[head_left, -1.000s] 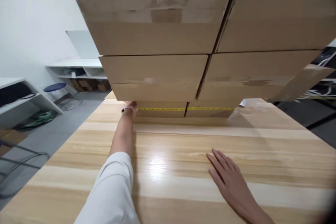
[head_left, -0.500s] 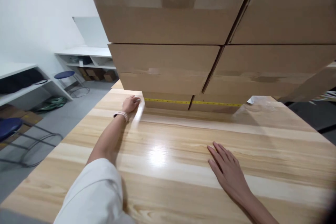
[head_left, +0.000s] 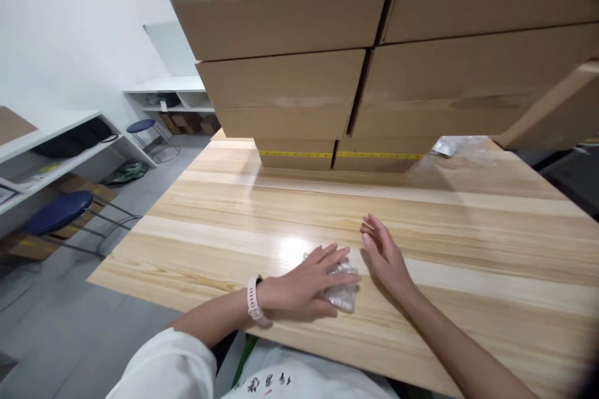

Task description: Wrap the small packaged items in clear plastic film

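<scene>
Worktop [head_left: 468, 230]: pale striped wood, smooth, glossy varnish with a bright glare patch. Boxes [head_left: 281, 93]: matt brown cardboard, taped seams. Packet [head_left: 344, 290] under the fingers [head_left: 334, 255]: clear crinkled film, probably plastic. Wrist strap [head_left: 253, 299]: smooth, pale, matt. Sleeve [head_left: 163, 368]: white cloth.

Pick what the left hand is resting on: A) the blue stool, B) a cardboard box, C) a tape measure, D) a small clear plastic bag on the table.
D: the left hand lies flat over a small clear plastic bag on the wooden table, with the right hand just beside it and the cardboard boxes far behind.
</scene>
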{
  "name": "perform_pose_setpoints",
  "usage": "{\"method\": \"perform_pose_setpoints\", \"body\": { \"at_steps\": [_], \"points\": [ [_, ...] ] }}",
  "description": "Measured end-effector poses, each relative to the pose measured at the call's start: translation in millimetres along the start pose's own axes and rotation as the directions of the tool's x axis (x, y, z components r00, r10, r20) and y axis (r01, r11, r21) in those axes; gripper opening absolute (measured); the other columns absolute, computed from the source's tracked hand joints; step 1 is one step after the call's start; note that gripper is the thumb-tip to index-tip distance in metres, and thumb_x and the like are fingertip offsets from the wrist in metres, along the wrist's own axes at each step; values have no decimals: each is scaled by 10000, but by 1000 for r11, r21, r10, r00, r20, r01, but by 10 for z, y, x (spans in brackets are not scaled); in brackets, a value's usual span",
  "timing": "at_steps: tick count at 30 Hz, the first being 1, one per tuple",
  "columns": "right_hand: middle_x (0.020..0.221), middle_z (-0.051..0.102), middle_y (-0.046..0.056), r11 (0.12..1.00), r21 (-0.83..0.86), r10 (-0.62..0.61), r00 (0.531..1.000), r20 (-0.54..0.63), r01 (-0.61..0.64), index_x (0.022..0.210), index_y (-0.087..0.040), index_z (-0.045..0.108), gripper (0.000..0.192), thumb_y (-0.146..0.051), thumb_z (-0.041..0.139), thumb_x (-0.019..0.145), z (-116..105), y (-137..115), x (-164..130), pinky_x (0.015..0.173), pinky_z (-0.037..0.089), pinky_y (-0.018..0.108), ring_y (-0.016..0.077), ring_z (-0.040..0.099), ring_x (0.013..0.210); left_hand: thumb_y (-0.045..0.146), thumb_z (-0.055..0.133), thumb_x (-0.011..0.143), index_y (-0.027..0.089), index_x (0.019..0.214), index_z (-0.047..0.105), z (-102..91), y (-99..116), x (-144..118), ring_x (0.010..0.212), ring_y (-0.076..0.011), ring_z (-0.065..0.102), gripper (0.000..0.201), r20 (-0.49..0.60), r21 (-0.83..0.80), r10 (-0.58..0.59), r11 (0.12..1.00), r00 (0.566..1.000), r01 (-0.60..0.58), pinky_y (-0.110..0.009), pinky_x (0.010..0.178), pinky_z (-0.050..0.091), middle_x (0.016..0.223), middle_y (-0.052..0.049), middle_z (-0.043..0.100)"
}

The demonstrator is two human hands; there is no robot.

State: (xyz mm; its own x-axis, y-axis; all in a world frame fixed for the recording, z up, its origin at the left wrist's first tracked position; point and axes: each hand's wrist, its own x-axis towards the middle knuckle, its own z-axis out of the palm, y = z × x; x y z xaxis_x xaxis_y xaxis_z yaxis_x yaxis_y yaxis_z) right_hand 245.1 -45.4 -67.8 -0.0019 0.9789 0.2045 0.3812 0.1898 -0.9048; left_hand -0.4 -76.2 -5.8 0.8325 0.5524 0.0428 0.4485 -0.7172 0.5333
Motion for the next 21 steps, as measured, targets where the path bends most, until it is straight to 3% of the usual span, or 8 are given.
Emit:
{"method": "perform_pose_setpoints", "body": {
  "at_steps": [3,6,8,11,14,17,19,21],
  "points": [
    [1414,603,149,988,135,75,997,-20,-71,1473,-256,455,566,-556,504,997,-50,-3,-36,1071,480,503,261,634,1216,458,736,889,317,1585,367,58,34,142,1570,-376,209,800,-72,46,-61,997,996,65,-635,1244,190,1691,-138,267],
    [1347,642,138,986,142,81,996,34,-85,1458,-251,478,551,-552,507,997,-72,-21,-57,1083,472,501,255,633,1213,466,702,917,267,1581,352,54,-95,198,1506,-334,367,777,-176,44,-173,982,969,183,-619,1233,244,1608,-174,417],
    [1364,630,139,992,107,54,994,93,-64,1469,-250,476,548,-533,508,1001,-73,-61,-78,1103,462,498,254,617,1245,494,708,906,241,1576,341,54,-149,201,1472,-320,417,804,-219,25,-181,981,959,190,-594,1227,277,1569,-184,464],
    [1471,555,151,999,-11,-42,976,216,45,1489,-256,486,594,-527,571,967,-72,-151,-118,1132,441,518,286,555,1335,431,714,906,243,1560,345,60,-152,182,1462,-308,426,774,-256,2,-170,984,952,176,-569,1234,287,1561,-173,472],
    [1546,492,147,960,-128,-183,907,379,247,1493,-269,511,715,-528,715,859,-73,-236,-139,1159,398,570,341,466,1418,252,687,870,249,1549,346,62,-138,157,1495,-294,380,760,-229,-46,-174,985,958,168,-565,1266,227,1585,-153,443],
    [1545,503,131,924,-161,-251,869,427,346,1486,-285,530,703,-433,751,834,-68,-295,-140,1153,397,571,344,468,1415,121,624,792,250,1531,348,62,-138,131,1514,-293,353,800,-232,-114,-175,982,957,152,-567,1282,179,1604,-147,417],
    [1481,568,115,949,-118,-230,896,380,293,1421,-290,592,573,-384,711,868,-61,-332,-146,1134,424,532,320,520,1364,118,600,797,249,1489,388,53,-118,118,1472,-305,416,736,-275,-179,-194,973,942,148,-560,1253,256,1572,-153,458],
    [1333,667,105,990,0,-135,936,325,142,1287,-270,673,406,-407,670,905,-53,-370,-162,1049,497,462,287,617,1224,192,620,851,246,1413,457,27,-73,113,1303,-304,577,587,-289,-307,-279,933,916,187,-510,1127,430,1443,-151,583]
  ]
}}
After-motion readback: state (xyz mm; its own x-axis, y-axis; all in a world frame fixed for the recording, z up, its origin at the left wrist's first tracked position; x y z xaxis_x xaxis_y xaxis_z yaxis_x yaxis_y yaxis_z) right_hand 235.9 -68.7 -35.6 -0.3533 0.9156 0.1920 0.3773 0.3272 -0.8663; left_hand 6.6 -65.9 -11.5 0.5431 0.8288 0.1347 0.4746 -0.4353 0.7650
